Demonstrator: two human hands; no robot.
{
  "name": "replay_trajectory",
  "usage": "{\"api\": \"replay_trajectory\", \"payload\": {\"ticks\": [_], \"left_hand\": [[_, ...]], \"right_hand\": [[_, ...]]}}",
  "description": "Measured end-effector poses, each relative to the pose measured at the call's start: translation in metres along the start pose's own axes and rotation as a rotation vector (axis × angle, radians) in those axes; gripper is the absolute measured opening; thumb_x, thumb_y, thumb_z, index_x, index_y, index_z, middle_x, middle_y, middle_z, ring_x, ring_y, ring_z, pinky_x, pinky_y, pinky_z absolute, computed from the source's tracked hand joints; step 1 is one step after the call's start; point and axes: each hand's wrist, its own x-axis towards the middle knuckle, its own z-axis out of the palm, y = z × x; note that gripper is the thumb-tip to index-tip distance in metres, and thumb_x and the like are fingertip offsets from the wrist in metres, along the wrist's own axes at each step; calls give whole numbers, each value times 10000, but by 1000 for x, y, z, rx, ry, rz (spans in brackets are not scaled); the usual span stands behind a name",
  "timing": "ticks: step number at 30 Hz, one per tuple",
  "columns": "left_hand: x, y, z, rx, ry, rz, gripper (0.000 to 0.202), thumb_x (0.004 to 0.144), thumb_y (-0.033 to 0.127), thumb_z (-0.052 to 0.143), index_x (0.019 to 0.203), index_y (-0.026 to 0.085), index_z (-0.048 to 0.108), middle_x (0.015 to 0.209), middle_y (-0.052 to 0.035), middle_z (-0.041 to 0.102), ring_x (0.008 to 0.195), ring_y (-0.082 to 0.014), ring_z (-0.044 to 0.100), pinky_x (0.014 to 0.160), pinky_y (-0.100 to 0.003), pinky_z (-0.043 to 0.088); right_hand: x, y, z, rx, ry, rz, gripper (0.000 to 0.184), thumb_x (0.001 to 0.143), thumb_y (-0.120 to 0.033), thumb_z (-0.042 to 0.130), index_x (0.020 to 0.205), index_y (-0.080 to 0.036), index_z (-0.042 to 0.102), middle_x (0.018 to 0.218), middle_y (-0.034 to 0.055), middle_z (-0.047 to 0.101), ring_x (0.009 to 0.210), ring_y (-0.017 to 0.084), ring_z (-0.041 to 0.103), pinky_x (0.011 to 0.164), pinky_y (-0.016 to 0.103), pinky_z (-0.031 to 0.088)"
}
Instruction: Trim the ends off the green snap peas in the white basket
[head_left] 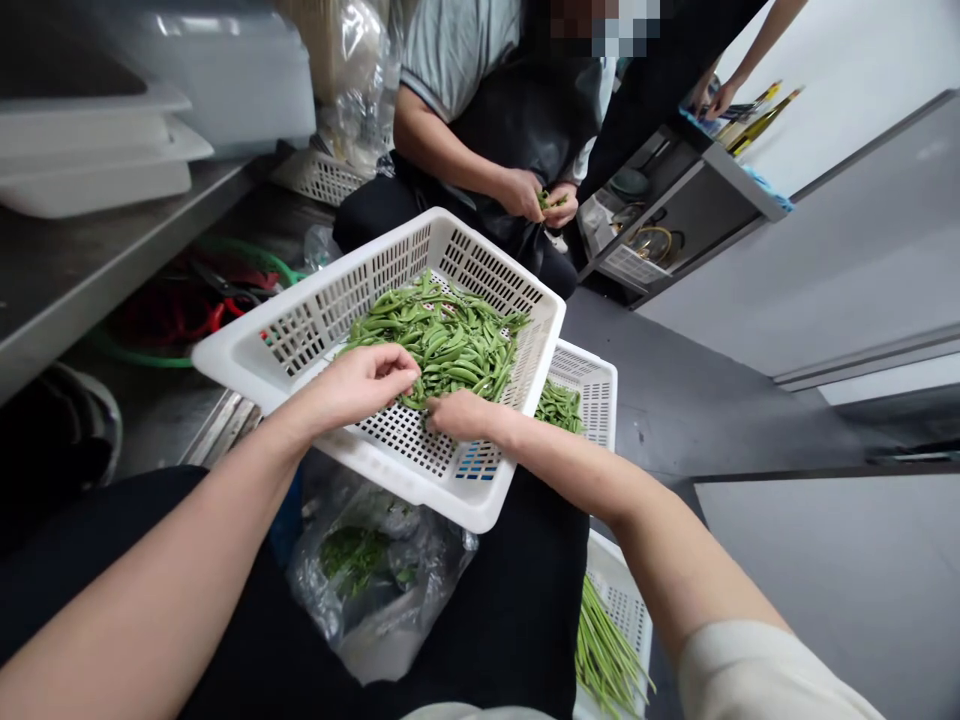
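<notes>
A white perforated plastic basket [517, 275] sits tilted in front of me, with a heap of green pea pods [450, 340] inside. Over the near edge of the heap, my left hand [367, 382] is closed, thumb and fingertips pinched together; anything in the pinch is too small to make out. My right hand [461, 413] reaches over the basket's right side, its fingers curled at the near edge of the pods. What those fingers hold, if anything, is hidden. The fingertips of both hands are close together but apart.
Below the basket hangs a clear plastic bag [375, 600] with green scraps. Another white basket [600, 390] of pods stands at right; long green stems [611, 650] lie in a lower one. Across from me, a co-worker's hands [544, 200] hold green pods. A metal shelf [135, 255] borders the left.
</notes>
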Motion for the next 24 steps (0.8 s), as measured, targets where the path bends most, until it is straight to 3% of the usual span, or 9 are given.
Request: {"api": "replay_trajectory", "payload": {"ticks": [5,7,12,19,22,24], "left_hand": [[4,-13,2,315,34,-71,225,717,359,460,693,219,634,660,12,663,663,-174,585,605,-246,382],[5,-13,0,338,19,-73,261,733,387,438,652,214,616,593,15,622,618,-169,561,570,-244,361],[5,-8,-1,183,-61,-29,288,719,411,441,602,201,599,486,38,531,531,-143,489,520,-227,347],[8,-4,6,102,-57,-87,258,687,316,415,571,197,613,488,31,551,498,-135,481,509,-226,356],[9,-2,7,34,-24,-91,210,650,321,441,530,191,555,448,38,474,480,-124,425,478,-221,317],[9,-2,6,-76,-10,-72,192,633,316,427,544,185,536,480,33,483,478,-114,406,470,-216,310]], "right_hand": [[-5,19,-21,537,494,82,123,844,-159,555,899,-118,657,840,45,637,795,142,575,703,228,398],[-10,17,-30,664,601,70,101,836,-156,572,874,-115,656,807,34,625,758,128,561,701,220,388],[-19,3,-42,582,620,36,118,837,-135,553,768,-126,647,752,33,586,738,129,521,683,220,348],[-27,-5,-47,420,554,183,186,865,-133,478,756,-129,628,763,48,539,676,127,471,606,233,295],[-26,-4,-43,615,639,146,131,823,-122,527,724,-130,612,737,34,547,706,127,498,642,233,336],[-24,0,-39,944,731,75,77,802,-171,575,745,-136,611,719,16,562,706,121,527,668,235,392]]}}
